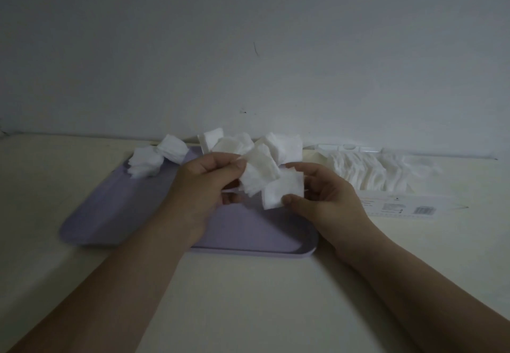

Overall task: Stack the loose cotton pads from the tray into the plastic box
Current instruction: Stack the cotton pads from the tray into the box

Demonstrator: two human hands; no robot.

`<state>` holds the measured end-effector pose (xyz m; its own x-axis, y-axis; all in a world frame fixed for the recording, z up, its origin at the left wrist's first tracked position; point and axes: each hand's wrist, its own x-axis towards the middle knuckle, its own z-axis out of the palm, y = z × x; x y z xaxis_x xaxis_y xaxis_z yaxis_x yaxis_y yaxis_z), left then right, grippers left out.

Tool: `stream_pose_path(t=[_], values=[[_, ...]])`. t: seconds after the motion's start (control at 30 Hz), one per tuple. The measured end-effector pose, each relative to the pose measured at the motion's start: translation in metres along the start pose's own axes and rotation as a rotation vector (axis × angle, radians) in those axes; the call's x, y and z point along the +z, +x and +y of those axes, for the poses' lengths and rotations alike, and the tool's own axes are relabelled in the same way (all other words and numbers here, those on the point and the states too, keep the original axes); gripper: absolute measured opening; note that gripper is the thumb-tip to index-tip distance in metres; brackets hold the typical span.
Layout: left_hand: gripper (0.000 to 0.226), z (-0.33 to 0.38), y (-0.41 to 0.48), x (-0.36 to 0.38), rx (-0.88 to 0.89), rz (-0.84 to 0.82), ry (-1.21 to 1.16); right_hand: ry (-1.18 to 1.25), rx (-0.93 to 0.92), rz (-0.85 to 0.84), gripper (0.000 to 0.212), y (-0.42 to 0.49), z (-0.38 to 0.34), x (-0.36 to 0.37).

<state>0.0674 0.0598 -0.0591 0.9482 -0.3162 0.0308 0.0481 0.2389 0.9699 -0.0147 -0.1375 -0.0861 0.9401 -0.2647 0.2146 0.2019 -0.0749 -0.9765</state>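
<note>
A lilac tray (116,214) lies on the pale table. Loose white square cotton pads are piled along its far side, one heap (278,147) at the back middle and another heap (157,157) at the back left. Above the tray's middle, my left hand (209,179) pinches a small bundle of pads (259,176). My right hand (328,195) grips a single pad (283,192) that touches the bundle. To the right of the tray sits the clear plastic box (400,206), with a row of pads (367,170) standing on edge inside it.
A light wall rises directly behind the table's far edge. The box's clear lid (347,148) stands open against that wall. A barcode label (425,209) shows on the box's near side. Bare table lies in front of the tray.
</note>
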Motion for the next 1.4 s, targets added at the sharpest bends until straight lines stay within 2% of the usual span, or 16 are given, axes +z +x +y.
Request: stream_pose_path(t=[0.1,0.3,0.5,0.67,0.77,0.9,1.03,1.13,1.23,1.33,1.4], values=[[0.009,0.003,0.0,-0.003,0.035,-0.056,-0.026,-0.026,0.007,0.023,0.048,0.0,-0.001,0.001],[0.013,-0.007,-0.009,0.007,0.087,-0.13,0.278,-0.014,-0.02,-0.011,0.048,-0.002,-0.002,0.003],[0.014,-0.008,-0.01,0.007,0.135,-0.082,0.345,-0.02,-0.017,-0.014,0.046,-0.001,-0.001,0.002],[0.017,-0.011,-0.009,0.009,0.17,-0.055,0.355,0.107,0.062,-0.09,0.046,-0.003,-0.006,0.0],[0.02,-0.009,-0.009,0.008,0.187,-0.053,0.399,0.027,0.026,-0.032,0.042,-0.003,-0.001,0.003],[0.02,-0.003,-0.006,0.001,0.123,-0.096,0.429,-0.002,-0.001,0.011,0.038,-0.001,0.003,0.002],[0.015,-0.003,-0.004,-0.003,0.06,-0.117,0.478,-0.114,-0.031,0.006,0.048,-0.002,0.002,0.002],[0.017,-0.005,-0.004,-0.003,0.072,-0.144,0.55,-0.29,-0.07,-0.037,0.066,-0.006,-0.001,0.004],[0.027,-0.006,-0.002,-0.008,0.051,-0.198,0.606,-0.421,-0.081,-0.073,0.077,-0.011,-0.004,0.007],[0.049,-0.004,-0.001,-0.01,0.017,-0.278,0.649,-0.463,-0.065,-0.083,0.077,-0.011,-0.005,0.007],[0.055,-0.004,-0.004,-0.005,0.046,-0.305,0.663,-0.516,-0.068,-0.097,0.076,-0.01,-0.003,0.008]])
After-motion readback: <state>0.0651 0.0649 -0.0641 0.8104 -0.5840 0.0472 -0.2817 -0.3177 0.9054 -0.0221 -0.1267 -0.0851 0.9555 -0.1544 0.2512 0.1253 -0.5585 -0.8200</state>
